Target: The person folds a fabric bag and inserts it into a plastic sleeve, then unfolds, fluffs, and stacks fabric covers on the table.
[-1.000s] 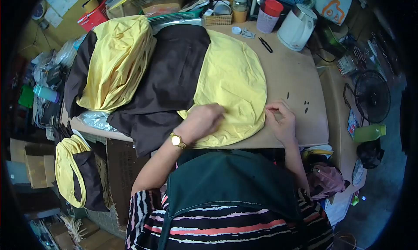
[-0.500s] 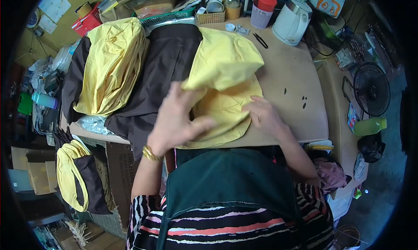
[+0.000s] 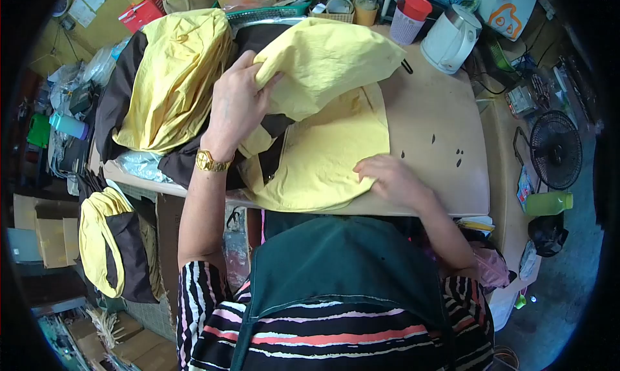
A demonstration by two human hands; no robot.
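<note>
A yellow cloth piece (image 3: 323,161) joined to dark brown fabric lies over the near part of the table. My left hand (image 3: 239,106), with a gold watch on its wrist, is closed on the raised upper layer of yellow cloth (image 3: 329,61) and holds it above the lower layer. At the lower right edge of the cloth, my right hand (image 3: 394,180) has its fingers curled on the border and looks closed on it. The fingertips are partly hidden. Left of my left hand sits a heap of yellow cloth (image 3: 177,80) with dark brown fabric.
A white kettle (image 3: 449,38) and a red cup (image 3: 416,8) stand at the back right of the table (image 3: 445,106). Small dark scraps (image 3: 459,158) lie to the right. More yellow and brown cloth (image 3: 106,242) hangs at the lower left. A black fan (image 3: 557,148) stands right.
My left hand has moved up and away from me, lifting the yellow layer off the lower one. My right hand stays at the cloth's right edge, slightly lower. The camera view has shifted a little.
</note>
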